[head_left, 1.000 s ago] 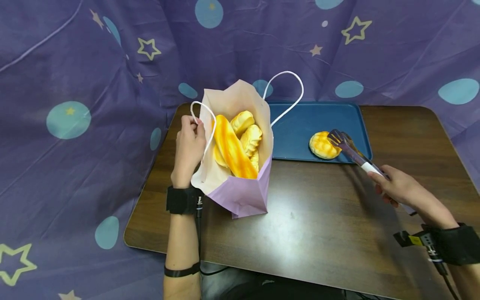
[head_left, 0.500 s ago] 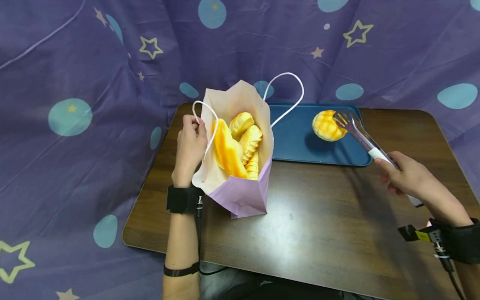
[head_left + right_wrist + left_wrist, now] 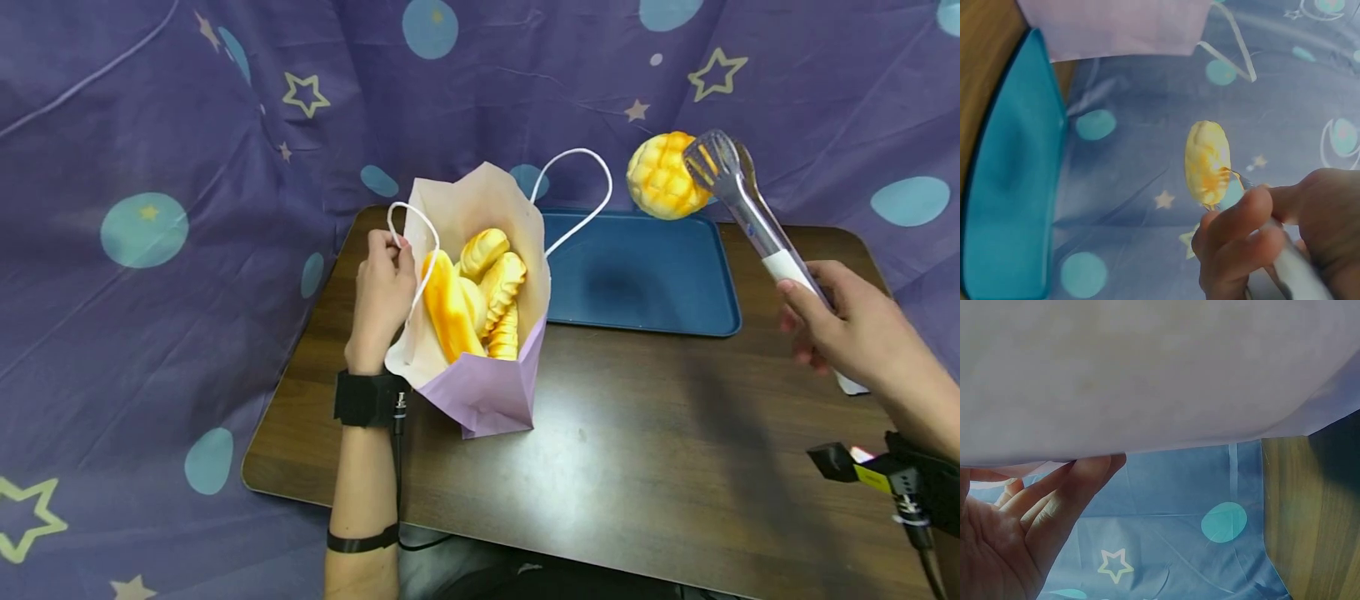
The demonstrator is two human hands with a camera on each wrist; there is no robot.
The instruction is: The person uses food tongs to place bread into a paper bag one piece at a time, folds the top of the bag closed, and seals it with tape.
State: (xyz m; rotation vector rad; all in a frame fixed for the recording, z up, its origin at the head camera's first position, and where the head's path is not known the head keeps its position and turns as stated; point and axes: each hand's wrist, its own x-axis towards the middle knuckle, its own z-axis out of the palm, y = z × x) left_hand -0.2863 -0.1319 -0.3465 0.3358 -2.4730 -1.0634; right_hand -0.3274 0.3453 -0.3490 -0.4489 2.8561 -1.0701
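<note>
My right hand grips a pair of clear tongs with white handle parts. Between the tong tips is a round yellow bun with a criss-cross top, held up above the blue tray. The right wrist view shows the same bun edge-on beyond the curled fingers. My left hand pinches the left rim of a lilac paper bag, beside its white cord handle. Inside the bag lie a long bread and several smaller rolls. In the left wrist view the bag wall covers the fingertips.
The bag stands upright on a brown wooden table, overlapping the tray's left end. A purple star-patterned curtain hangs behind and to the left. A second white cord handle loops up at the bag's right. Cables run from both wrist straps.
The tongs have lifted the bun off the tray and raised it high. The long bread in the bag has slid left and lower. The left hand stays at the rim.
</note>
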